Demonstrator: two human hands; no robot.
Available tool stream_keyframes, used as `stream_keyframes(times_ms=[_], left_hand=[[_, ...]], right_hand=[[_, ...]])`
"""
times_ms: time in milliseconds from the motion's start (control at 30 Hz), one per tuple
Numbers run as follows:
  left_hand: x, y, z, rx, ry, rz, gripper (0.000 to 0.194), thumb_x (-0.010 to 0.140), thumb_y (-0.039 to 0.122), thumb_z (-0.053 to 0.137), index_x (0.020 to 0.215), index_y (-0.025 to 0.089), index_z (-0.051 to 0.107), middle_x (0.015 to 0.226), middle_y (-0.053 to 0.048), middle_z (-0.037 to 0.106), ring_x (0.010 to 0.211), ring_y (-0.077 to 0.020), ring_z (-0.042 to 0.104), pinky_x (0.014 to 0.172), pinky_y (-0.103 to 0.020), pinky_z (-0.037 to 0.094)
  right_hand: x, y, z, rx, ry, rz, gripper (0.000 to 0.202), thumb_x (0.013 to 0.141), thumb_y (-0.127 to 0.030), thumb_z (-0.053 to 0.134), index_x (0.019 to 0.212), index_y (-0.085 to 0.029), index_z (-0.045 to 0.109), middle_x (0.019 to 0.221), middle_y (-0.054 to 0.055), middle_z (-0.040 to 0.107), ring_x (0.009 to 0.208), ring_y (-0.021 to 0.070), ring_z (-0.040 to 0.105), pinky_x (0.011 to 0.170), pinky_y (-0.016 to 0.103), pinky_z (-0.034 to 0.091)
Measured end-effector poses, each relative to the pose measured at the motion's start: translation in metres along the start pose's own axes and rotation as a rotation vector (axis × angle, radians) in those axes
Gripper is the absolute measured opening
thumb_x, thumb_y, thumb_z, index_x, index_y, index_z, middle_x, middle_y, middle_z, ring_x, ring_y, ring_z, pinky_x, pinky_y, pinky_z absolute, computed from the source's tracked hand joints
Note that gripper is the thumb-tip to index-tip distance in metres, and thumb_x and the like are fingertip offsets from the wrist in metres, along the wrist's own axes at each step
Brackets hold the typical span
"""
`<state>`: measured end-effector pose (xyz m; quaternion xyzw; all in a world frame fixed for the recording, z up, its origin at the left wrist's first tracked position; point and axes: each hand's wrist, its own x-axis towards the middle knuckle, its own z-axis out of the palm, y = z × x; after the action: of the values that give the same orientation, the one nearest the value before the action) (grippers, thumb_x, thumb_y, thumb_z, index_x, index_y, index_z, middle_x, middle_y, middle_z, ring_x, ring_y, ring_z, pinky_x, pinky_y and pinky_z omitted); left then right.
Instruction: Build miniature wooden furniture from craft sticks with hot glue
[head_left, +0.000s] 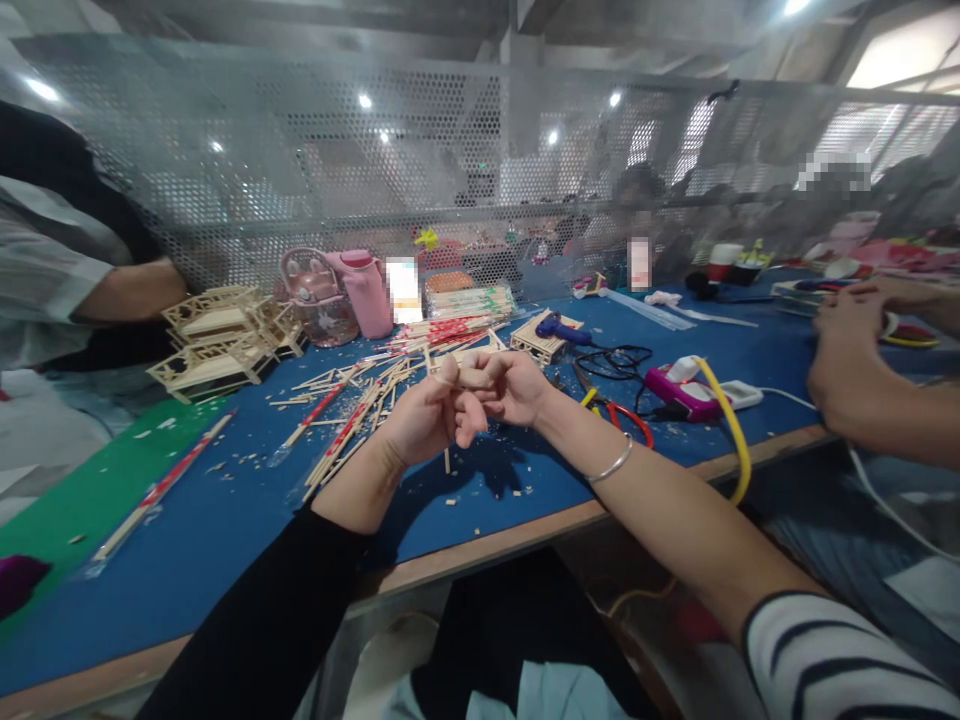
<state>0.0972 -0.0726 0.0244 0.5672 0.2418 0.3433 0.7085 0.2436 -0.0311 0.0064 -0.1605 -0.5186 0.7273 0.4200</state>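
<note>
My left hand (420, 420) and right hand (521, 385) cover most of the thin wooden piece (430, 360) they pinch, so I cannot tell its full shape. At the far left, a purple object (21, 585) is cut off, too partial to name. A person (45, 240) above it is cropped, head out of frame. On my right, another person's forearm (862, 400) leaves the edge. Beyond the perforated screen (405, 130), figures (641, 190) blur.
</note>
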Motion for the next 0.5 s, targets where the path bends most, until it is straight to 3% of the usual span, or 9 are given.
stream_keyframes(times_ms=[100, 200, 267, 500], left_hand=[[-0.001, 0.006, 0.000, 0.013, 0.009, -0.020, 0.068, 0.085, 0.064, 0.031, 0.052, 0.012, 0.060, 0.037, -0.005, 0.051, 0.034, -0.0102, 0.047, 0.039, -0.021, 0.036], [-0.002, 0.009, -0.002, 0.015, 0.026, 0.011, 0.072, 0.084, 0.067, 0.029, 0.048, 0.012, 0.060, 0.034, -0.004, 0.048, 0.033, -0.0094, 0.045, 0.038, -0.020, 0.034], [-0.002, 0.009, -0.003, 0.017, 0.039, 0.018, 0.070, 0.084, 0.066, 0.030, 0.054, 0.012, 0.063, 0.036, -0.004, 0.050, 0.032, -0.0091, 0.045, 0.037, -0.020, 0.033], [-0.003, 0.007, -0.006, 0.022, 0.051, 0.007, 0.059, 0.085, 0.061, 0.038, 0.092, 0.011, 0.068, 0.045, -0.003, 0.059, 0.029, -0.0086, 0.044, 0.035, -0.019, 0.032]], right_hand=[[-0.006, -0.004, 0.005, 0.021, -0.066, 0.111, 0.022, 0.069, -0.032, 0.060, 0.062, -0.019, 0.044, 0.043, -0.010, 0.023, 0.036, 0.0044, 0.015, 0.032, 0.017, 0.014], [-0.011, -0.007, 0.010, -0.072, -0.052, 0.050, 0.027, 0.069, -0.039, 0.069, 0.077, -0.017, 0.055, 0.043, -0.013, 0.018, 0.037, 0.0035, 0.010, 0.032, 0.016, 0.009], [-0.012, -0.007, 0.011, -0.143, -0.029, 0.001, 0.033, 0.068, -0.042, 0.071, 0.086, -0.017, 0.059, 0.043, -0.013, 0.020, 0.037, 0.0033, 0.010, 0.033, 0.016, 0.009], [-0.012, -0.010, 0.010, -0.353, 0.030, -0.103, 0.032, 0.070, -0.043, 0.070, 0.065, -0.017, 0.053, 0.040, -0.011, 0.029, 0.034, 0.0026, 0.017, 0.033, 0.018, 0.013]])
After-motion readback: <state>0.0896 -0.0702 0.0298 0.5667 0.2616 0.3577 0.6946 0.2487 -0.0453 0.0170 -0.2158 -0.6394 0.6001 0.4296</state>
